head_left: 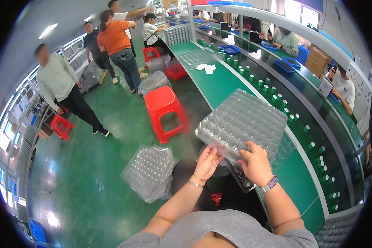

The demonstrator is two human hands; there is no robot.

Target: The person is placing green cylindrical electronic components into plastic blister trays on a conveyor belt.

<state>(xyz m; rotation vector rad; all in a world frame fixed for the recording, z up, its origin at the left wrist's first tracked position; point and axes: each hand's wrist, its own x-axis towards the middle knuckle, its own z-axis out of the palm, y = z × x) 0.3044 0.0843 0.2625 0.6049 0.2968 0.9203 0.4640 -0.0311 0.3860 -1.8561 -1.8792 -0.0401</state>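
A thick stack of clear plastic trays [246,120] with rows of round pockets rests on the green bench top in front of me, its near corner reaching past the bench edge. My left hand [208,163] has its fingers pinched together at the stack's near edge. Curled over the same edge a little to the right is my right hand [255,164], thumb and fingers on the plastic. Below the hands is a dark-edged object [244,182], partly hidden, whose kind I cannot make out. Another clear tray [285,149] shows beneath the stack's right side.
To the right, a conveyor [293,103] carries many green cylinders with pale tops. A red stool [165,111] and bagged trays [149,171] stand on the floor at left. Farther along the bench lie a clear tray [196,58] and white cloth [206,68]. Several people are around.
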